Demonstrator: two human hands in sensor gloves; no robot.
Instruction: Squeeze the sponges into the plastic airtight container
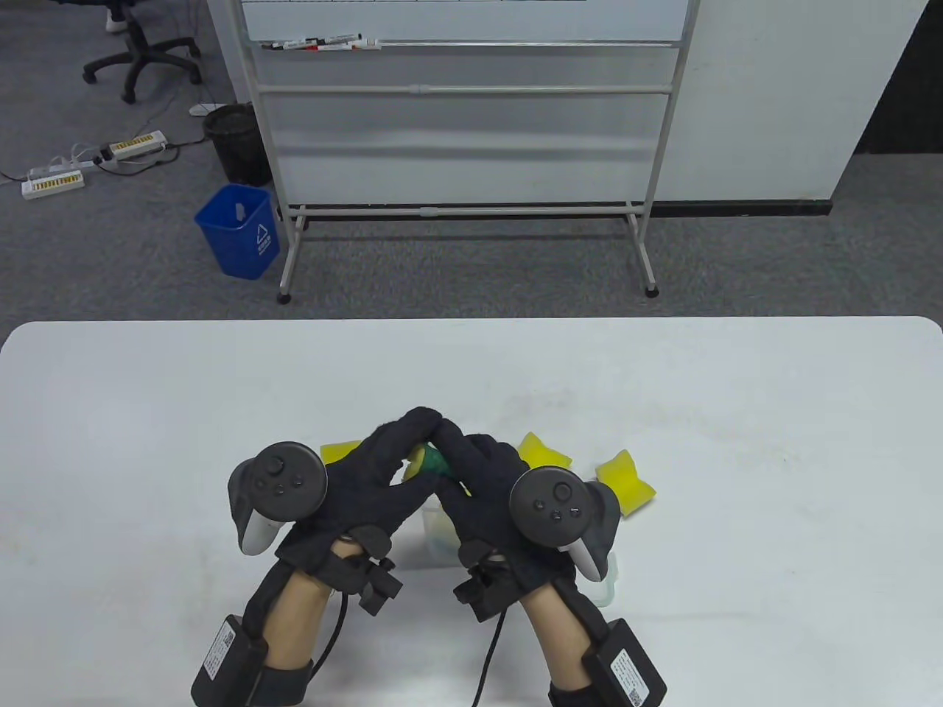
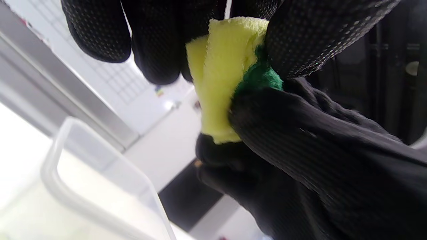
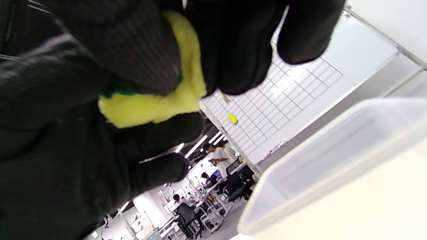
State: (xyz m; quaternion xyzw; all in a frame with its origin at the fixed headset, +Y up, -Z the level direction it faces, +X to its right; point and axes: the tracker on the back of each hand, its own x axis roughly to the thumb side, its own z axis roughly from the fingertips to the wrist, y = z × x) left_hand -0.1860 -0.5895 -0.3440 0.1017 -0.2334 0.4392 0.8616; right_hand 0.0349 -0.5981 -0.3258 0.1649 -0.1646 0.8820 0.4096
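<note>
Both gloved hands grip one yellow sponge with a green scouring side (image 1: 427,462) between them, squeezed and folded, held above the clear plastic container (image 1: 436,532). My left hand (image 1: 401,449) closes its fingers over the sponge (image 2: 223,83) from the left. My right hand (image 1: 460,468) presses it (image 3: 153,103) from the right. The container's rim (image 2: 83,200) shows just below in the left wrist view and in the right wrist view (image 3: 320,160). The container is mostly hidden under the hands in the table view.
Three more yellow sponges lie on the white table: one left of the hands (image 1: 340,449), one behind the right hand (image 1: 541,453), one to the right (image 1: 625,482). A whiteboard stand (image 1: 464,206) and blue bin (image 1: 239,232) stand beyond the table's far edge.
</note>
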